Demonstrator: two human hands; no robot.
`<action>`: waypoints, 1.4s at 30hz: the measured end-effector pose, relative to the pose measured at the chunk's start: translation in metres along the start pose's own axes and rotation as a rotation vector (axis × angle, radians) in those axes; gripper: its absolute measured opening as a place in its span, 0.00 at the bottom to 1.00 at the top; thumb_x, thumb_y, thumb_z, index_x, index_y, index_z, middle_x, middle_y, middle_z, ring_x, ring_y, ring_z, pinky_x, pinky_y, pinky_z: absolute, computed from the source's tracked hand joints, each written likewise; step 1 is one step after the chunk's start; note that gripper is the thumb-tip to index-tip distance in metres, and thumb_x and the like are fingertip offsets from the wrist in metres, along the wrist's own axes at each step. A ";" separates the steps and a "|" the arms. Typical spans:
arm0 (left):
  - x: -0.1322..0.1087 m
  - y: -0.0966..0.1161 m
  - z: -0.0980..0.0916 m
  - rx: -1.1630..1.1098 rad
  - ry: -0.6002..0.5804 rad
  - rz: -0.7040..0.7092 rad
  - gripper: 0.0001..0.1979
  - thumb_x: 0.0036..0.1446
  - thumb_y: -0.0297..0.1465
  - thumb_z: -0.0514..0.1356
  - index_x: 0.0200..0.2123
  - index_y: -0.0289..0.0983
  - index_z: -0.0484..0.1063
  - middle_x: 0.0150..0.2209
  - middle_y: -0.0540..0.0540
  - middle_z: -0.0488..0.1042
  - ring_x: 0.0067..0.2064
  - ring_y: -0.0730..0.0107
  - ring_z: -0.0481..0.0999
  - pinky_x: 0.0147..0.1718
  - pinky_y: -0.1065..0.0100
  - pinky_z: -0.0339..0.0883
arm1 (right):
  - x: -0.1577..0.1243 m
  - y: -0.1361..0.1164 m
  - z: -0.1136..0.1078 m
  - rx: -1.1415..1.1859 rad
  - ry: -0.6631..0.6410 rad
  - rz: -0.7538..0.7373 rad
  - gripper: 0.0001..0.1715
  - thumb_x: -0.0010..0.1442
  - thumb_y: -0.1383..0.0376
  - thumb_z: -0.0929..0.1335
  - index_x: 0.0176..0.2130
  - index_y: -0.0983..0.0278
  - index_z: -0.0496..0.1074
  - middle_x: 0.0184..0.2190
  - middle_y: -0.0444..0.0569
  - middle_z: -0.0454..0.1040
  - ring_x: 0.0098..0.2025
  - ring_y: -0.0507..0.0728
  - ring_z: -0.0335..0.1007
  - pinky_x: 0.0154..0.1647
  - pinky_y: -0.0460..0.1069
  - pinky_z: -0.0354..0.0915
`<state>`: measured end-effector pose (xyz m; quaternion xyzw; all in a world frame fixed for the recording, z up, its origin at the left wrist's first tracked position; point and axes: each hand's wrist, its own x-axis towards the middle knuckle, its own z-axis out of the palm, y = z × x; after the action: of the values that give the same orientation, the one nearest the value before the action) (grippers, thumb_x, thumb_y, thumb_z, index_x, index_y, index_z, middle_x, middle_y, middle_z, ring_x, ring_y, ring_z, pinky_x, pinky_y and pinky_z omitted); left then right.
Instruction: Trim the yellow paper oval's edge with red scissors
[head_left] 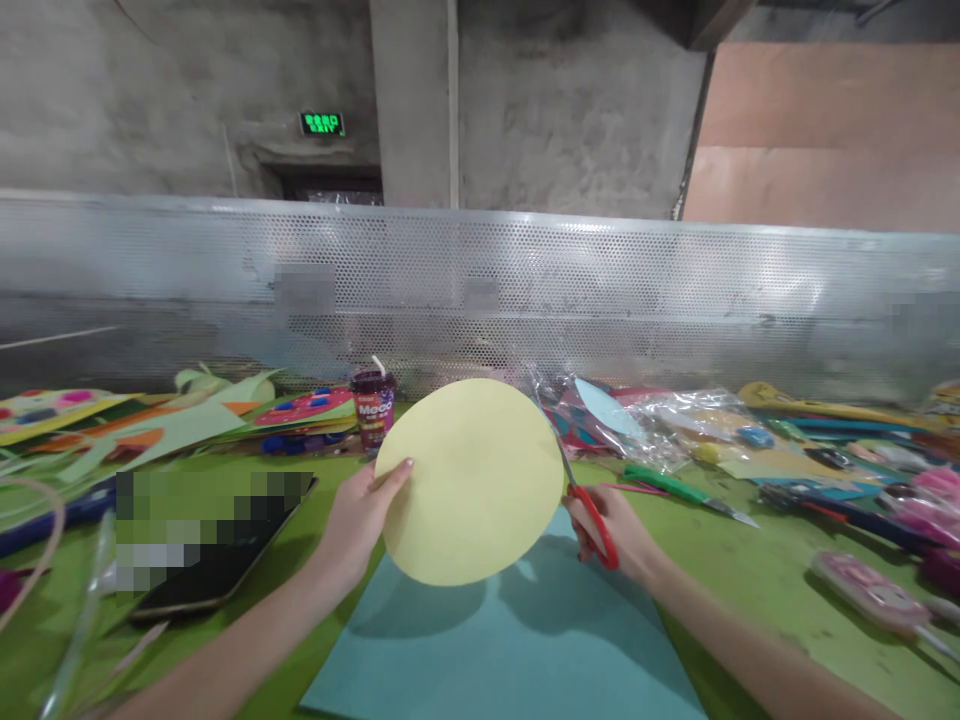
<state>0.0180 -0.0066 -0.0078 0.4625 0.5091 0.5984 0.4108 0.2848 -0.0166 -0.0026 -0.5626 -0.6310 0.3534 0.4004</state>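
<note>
A pale yellow paper disc, nearly round, is held up in the middle of the view. My left hand pinches its left edge, thumb on the near face and the other fingers hidden behind. In my right hand are red-handled scissors, gripped by the handles at the disc's right edge. The blades point up and away along that edge; whether they touch the paper I cannot tell. Below both hands, a light blue paper sheet lies flat on the green tabletop with the disc's shadow on it.
A dark phone lies left. Behind the disc stands a purple drink cup with a straw. Paper cutouts crowd the back left. To the right are a green craft knife with exposed blade, plastic-wrapped supplies and a pink device.
</note>
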 end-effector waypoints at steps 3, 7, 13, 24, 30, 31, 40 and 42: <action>-0.001 0.002 0.000 0.022 0.000 -0.003 0.20 0.43 0.42 0.59 0.38 0.35 0.71 0.37 0.41 0.76 0.33 0.59 0.75 0.30 0.64 0.68 | 0.000 0.001 0.000 0.014 -0.007 -0.014 0.13 0.47 0.63 0.60 0.16 0.63 0.55 0.09 0.38 0.58 0.11 0.48 0.58 0.14 0.45 0.60; -0.001 0.000 0.000 0.021 0.003 -0.003 0.21 0.43 0.43 0.59 0.38 0.35 0.71 0.36 0.41 0.76 0.33 0.58 0.75 0.30 0.64 0.68 | 0.002 0.003 0.000 0.019 -0.016 -0.019 0.13 0.47 0.62 0.60 0.16 0.63 0.54 0.09 0.38 0.58 0.12 0.48 0.57 0.14 0.45 0.61; 0.001 -0.003 -0.001 0.013 -0.014 -0.010 0.22 0.42 0.43 0.59 0.38 0.35 0.71 0.36 0.41 0.76 0.32 0.58 0.75 0.29 0.64 0.68 | 0.002 0.004 0.000 -0.012 -0.021 -0.024 0.15 0.49 0.60 0.60 0.16 0.63 0.54 0.09 0.38 0.58 0.11 0.48 0.59 0.14 0.44 0.60; -0.003 0.003 0.001 0.035 -0.009 0.007 0.23 0.43 0.44 0.59 0.39 0.34 0.71 0.37 0.41 0.76 0.34 0.57 0.75 0.31 0.63 0.68 | 0.002 0.005 0.000 -0.003 -0.024 -0.008 0.14 0.48 0.62 0.60 0.16 0.63 0.54 0.09 0.38 0.59 0.11 0.48 0.58 0.13 0.43 0.59; 0.000 -0.001 0.000 0.000 -0.011 0.006 0.22 0.42 0.43 0.59 0.39 0.36 0.70 0.37 0.42 0.76 0.34 0.58 0.75 0.30 0.64 0.68 | 0.004 0.011 -0.001 0.080 -0.064 -0.035 0.15 0.49 0.61 0.60 0.17 0.64 0.56 0.09 0.38 0.58 0.11 0.47 0.57 0.14 0.43 0.59; 0.000 -0.001 0.000 0.003 -0.010 0.004 0.22 0.43 0.43 0.59 0.39 0.36 0.70 0.37 0.42 0.76 0.34 0.58 0.75 0.30 0.64 0.68 | 0.004 0.011 -0.001 0.088 -0.068 -0.037 0.15 0.50 0.61 0.60 0.17 0.64 0.56 0.09 0.38 0.58 0.11 0.47 0.57 0.14 0.43 0.60; -0.001 0.000 0.001 0.020 -0.015 0.023 0.22 0.43 0.43 0.59 0.39 0.35 0.71 0.36 0.41 0.76 0.34 0.57 0.75 0.31 0.63 0.68 | 0.003 0.008 -0.001 0.069 -0.067 -0.021 0.15 0.49 0.61 0.60 0.16 0.64 0.56 0.09 0.38 0.59 0.11 0.48 0.58 0.14 0.44 0.59; -0.002 0.001 0.001 0.020 -0.018 0.012 0.22 0.43 0.43 0.59 0.39 0.35 0.71 0.37 0.42 0.76 0.34 0.57 0.75 0.31 0.63 0.68 | 0.003 0.007 -0.001 0.056 -0.066 -0.022 0.15 0.49 0.60 0.60 0.16 0.64 0.56 0.09 0.38 0.59 0.11 0.48 0.58 0.14 0.43 0.59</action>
<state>0.0192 -0.0081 -0.0074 0.4749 0.5087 0.5915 0.4072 0.2885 -0.0130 -0.0084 -0.5321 -0.6399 0.3850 0.3989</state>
